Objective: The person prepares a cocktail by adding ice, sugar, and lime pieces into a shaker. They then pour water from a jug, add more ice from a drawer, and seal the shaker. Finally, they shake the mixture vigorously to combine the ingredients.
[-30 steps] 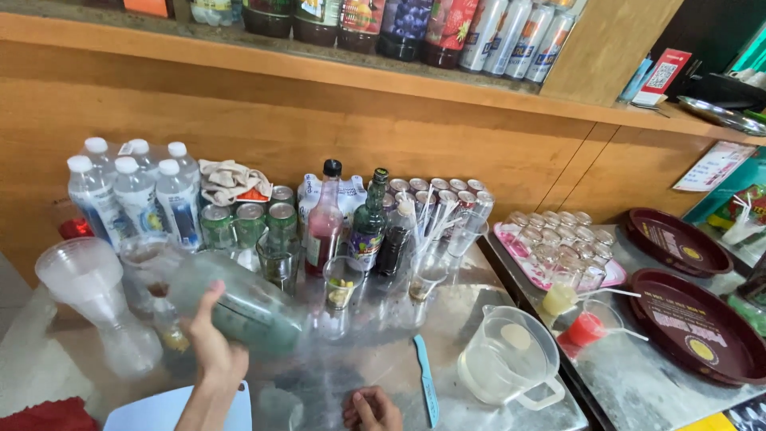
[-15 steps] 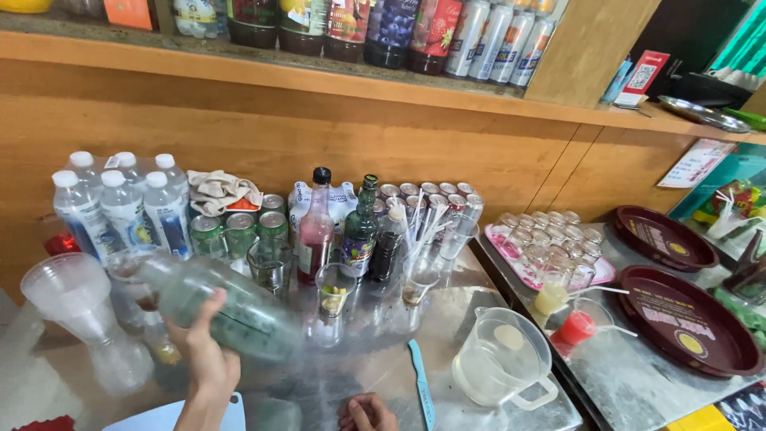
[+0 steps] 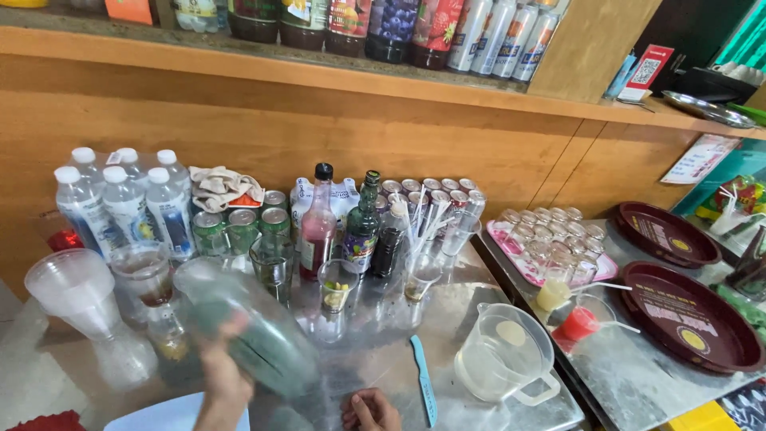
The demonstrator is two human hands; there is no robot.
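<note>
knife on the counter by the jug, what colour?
Light blue: the knife lies beside the clear jug. Head view shows it best.

Clear glossy plastic bottle (image 3: 247, 331), shiny metal counter (image 3: 383, 359)

Left hand (image 3: 223, 381) raised, fingers wrapped — gripping; right hand (image 3: 369, 410) curled low.

- Left hand (image 3: 223, 383), lower left of the frame: bare, no glove, forearm unsleeved.
- Right hand (image 3: 371, 411), bottom centre: bare, no rings visible.
</note>
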